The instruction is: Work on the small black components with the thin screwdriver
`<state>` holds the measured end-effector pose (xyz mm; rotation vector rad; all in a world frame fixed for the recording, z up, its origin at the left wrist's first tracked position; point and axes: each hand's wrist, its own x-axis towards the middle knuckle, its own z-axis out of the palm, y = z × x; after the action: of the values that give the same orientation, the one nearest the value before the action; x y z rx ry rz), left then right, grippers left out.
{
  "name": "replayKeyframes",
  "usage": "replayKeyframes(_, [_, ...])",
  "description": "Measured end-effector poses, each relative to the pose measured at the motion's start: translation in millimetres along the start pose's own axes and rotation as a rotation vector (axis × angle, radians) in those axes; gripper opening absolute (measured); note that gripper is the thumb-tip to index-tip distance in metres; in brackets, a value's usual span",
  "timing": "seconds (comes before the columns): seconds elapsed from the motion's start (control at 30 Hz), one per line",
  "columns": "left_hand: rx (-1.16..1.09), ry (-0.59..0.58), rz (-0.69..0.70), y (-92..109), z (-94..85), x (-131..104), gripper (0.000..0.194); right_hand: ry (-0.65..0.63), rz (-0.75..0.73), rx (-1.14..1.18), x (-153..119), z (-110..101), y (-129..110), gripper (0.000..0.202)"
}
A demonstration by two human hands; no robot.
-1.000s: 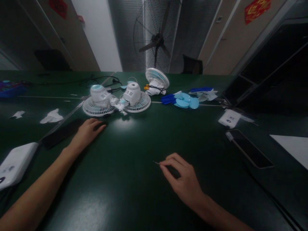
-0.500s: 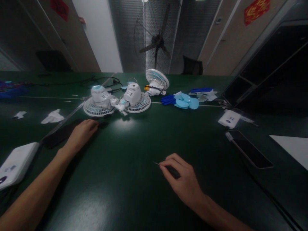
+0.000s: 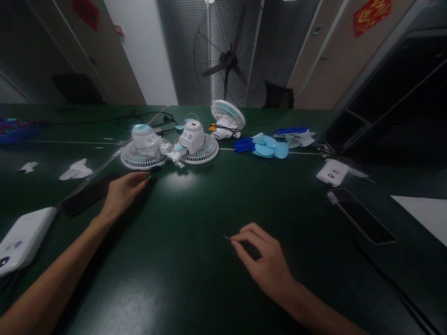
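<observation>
- Container (image 3: 16, 137), blue, near the far edge of the table (image 3: 195, 279), at far left; contents too blurred to name.
- White box (image 3: 30, 237), lying flat, well back from the far edge.
- White scrap (image 3: 28, 167) and, right of it, a white wrapper (image 3: 76, 169), both farther out than the box.
- Dark flat thing (image 3: 82, 197), partly under the left forearm; what it is cannot be told.
- Left hand (image 3: 122, 190): thumb and fingers nearly together at a small dark piece (image 3: 152, 179) with a green spot. Whether it is gripped or only touched: cannot tell.
- Left fan (image 3: 144, 142) and middle fan (image 3: 193, 136), just beyond that hand, side by side, grilles down on the table, motor housings up.
- Third fan (image 3: 226, 116), nearest the far edge, grille tilted up, dark cord across its base.
- Thin metal piece (image 3: 226, 237), well apart from the fans, its tip pointing left.
- Right hand (image 3: 267, 256): thumb and forefinger pinched tight on the piece's right end, other fingers curled.
- Blue glove (image 3: 243, 144) touching light-blue blades (image 3: 270, 147), toward the far edge.
- Small white box (image 3: 333, 171), farther right; phone (image 3: 363, 216) just nearer, lying flat at a slant.
- White sheet (image 3: 424, 214), at far right.
</observation>
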<state>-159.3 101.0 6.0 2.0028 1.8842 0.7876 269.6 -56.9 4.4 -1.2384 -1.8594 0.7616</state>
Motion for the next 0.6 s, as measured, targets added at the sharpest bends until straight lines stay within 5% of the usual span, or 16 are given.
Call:
replayKeyframes(0.33, [0.102,0.116,0.172,-14,15.2,7,0.051,0.002,-0.005,0.002,-1,1,4,0.015])
replayKeyframes(0.6, [0.067,0.094,-0.019,-23,13.3,8,0.049,-0.001,-0.009,-0.017,0,0,1,0.017])
